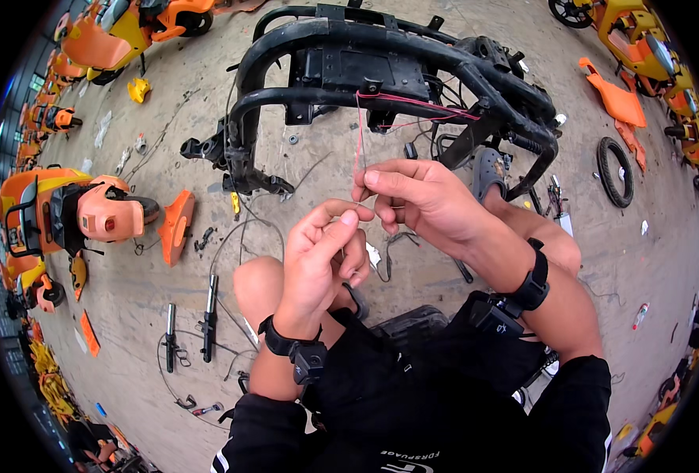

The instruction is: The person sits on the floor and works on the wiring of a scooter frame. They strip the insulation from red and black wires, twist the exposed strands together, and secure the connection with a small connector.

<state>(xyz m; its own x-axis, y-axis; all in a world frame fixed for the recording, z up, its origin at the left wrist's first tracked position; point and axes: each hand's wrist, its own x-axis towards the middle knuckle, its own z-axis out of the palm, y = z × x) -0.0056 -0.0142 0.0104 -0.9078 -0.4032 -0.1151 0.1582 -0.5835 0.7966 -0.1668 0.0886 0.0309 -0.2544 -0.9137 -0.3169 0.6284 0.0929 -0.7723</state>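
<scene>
A thin red wire [359,130] hangs from the black scooter frame [282,96] down to my hands, with a thin dark strand beside it. My right hand [432,206] pinches the red wire between thumb and fingers. Just below and to the left, my left hand [318,248] has thumb and forefinger pressed together close to the right fingertips. What the left fingers hold is too small to make out. More red wire runs along the frame's near tube to the right, where dark cables bunch up.
Two black shock absorbers [210,319] lie on the concrete at left, among loose cables. An orange panel [178,227] and a partly stripped scooter [113,209] stand farther left. At right are a black tyre [615,172] and an orange body panel [613,96].
</scene>
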